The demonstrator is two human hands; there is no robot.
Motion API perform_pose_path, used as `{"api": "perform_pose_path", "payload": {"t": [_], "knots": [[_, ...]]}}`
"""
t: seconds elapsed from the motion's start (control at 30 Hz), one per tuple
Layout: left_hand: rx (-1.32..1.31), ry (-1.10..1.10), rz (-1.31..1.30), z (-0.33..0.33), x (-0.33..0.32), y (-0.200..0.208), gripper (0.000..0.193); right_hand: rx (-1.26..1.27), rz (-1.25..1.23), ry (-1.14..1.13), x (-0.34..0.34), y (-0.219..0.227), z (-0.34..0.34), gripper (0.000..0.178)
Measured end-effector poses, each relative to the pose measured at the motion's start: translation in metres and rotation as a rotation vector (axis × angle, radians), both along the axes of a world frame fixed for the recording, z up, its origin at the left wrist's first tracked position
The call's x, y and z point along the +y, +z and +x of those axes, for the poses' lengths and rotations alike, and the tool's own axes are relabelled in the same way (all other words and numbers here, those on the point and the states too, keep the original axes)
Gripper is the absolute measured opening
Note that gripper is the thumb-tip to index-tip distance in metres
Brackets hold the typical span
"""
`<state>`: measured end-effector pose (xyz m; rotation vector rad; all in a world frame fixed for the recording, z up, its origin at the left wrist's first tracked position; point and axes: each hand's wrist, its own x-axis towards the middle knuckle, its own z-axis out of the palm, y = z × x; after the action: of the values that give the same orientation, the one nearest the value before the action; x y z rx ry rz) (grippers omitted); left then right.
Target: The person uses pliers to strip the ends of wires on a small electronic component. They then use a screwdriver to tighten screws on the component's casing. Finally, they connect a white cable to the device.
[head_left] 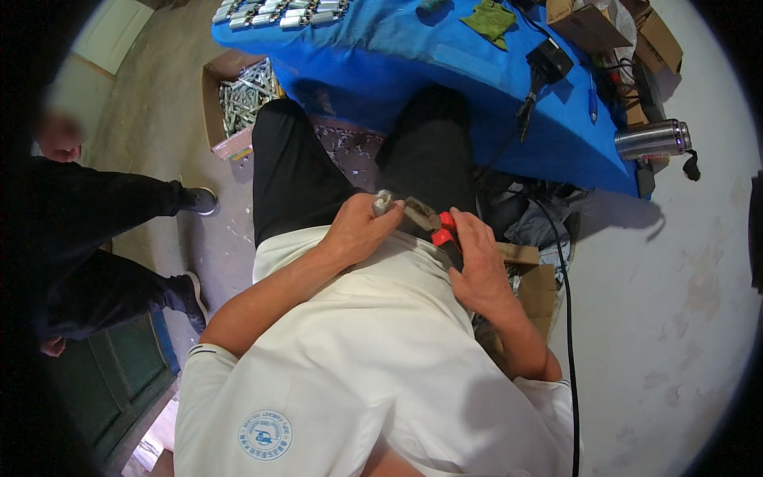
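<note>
Over my lap, my left hand (359, 230) is closed around a small silvery-white piece (382, 202), whose end sticks up past my fingers; its exact kind is unclear. Facing it, my right hand (482, 266) grips a pair of pliers (423, 214) by the red-and-black handles. The worn metal jaws point left toward the piece, close beside my left fingertips. From this angle I cannot tell whether jaws and piece touch.
A blue-covered table (350, 60) stands ahead, with rows of silver-white pieces (296, 17), a green cloth (489, 22), a black adapter (549, 62) and a steel flask (653, 139). Left of my knee is a carton (213, 103) of metal parts. A black cable (566, 318) hangs right; another person's legs (119, 191) are left.
</note>
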<state>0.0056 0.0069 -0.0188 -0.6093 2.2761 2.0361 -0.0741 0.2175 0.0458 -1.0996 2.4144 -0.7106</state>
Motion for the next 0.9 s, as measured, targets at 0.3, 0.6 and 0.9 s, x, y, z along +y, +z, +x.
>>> {"api": "perform_pose_path", "payload": {"t": [0.3, 0.6, 0.9], "knots": [[-0.041, -0.073, -0.093, -0.003, -0.003, 0.008, 0.027, 0.037, -0.04, 0.028, -0.01, -0.002, 0.001, 0.077], [0.067, -0.11, -0.089, -0.002, 0.0, 0.013, 0.015, 0.101, -0.083, 0.013, -0.008, -0.009, 0.003, 0.075], [0.072, -0.155, -0.127, -0.002, 0.002, 0.015, 0.013, 0.068, -0.059, 0.086, -0.004, -0.005, -0.005, 0.076]]}}
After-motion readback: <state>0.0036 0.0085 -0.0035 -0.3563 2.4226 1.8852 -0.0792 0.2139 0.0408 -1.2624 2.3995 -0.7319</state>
